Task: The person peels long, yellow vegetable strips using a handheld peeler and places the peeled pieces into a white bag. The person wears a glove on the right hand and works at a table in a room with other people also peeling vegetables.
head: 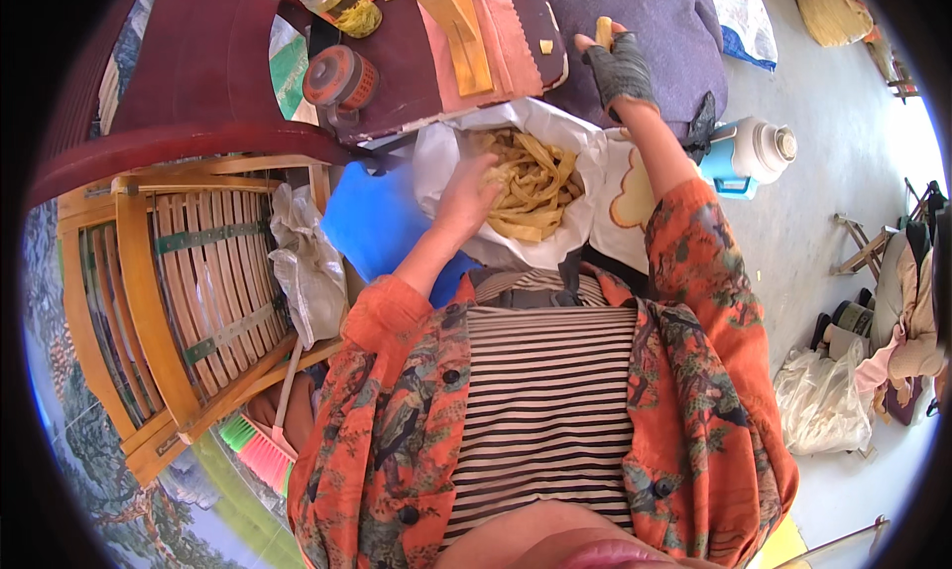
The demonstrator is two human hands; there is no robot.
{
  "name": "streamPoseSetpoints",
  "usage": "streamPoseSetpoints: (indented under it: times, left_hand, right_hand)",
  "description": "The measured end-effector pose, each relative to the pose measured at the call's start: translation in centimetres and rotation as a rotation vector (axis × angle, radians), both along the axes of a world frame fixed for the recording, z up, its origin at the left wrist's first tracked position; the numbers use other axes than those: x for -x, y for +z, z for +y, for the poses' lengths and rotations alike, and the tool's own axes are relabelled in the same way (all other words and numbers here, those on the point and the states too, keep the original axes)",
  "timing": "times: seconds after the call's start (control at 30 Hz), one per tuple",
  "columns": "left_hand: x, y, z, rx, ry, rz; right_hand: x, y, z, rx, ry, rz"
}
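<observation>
A white-lined container (pixel 439 163) stands close in front of me, heaped with long pale yellow-brown strips (pixel 532 189). Over its left part is my bare left hand (pixel 472 189), fingers spread at the strips; whether it pinches one is blurred. My right hand (pixel 621 67), in a dark fingerless glove, grips a short yellowish rolled piece (pixel 604 33) above a purple-grey cloth (pixel 669 41). Beyond the container, a wooden tool (pixel 457 33) with a blade-like slit rests on a pink cloth (pixel 513 41) atop the dark red table (pixel 405 85). A small yellowish piece (pixel 547 47) lies beside the cloth.
A glass jar (pixel 342 7) and a red-patterned lidded mug (pixel 342 78) stand on the table's left side. A blue and white thermos (pixel 751 152) is at right. Folded slatted wooden furniture (pixel 160 271), a blue bag (pixel 379 212) and a broom (pixel 260 450) are at left.
</observation>
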State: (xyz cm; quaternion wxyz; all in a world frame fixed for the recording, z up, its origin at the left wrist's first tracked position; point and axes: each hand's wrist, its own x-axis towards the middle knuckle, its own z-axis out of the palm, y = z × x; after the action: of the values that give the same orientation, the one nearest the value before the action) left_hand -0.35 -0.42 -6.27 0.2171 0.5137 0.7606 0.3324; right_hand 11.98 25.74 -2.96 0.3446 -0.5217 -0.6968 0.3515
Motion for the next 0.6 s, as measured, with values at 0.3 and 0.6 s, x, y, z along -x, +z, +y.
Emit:
streamPoseSetpoints:
  times: [0.3,0.6]
  left_hand:
    - [-4.7,0.8,-3.6,0.444,-0.506,0.187]
    - [-4.4,-0.3,-6.3,0.427,-0.475,0.407]
  right_hand:
    - [-3.7,-3.0,-3.0,0.222,0.622,-0.926]
    - [-4.9,-3.8,-4.8,0.385,0.627,-0.985]
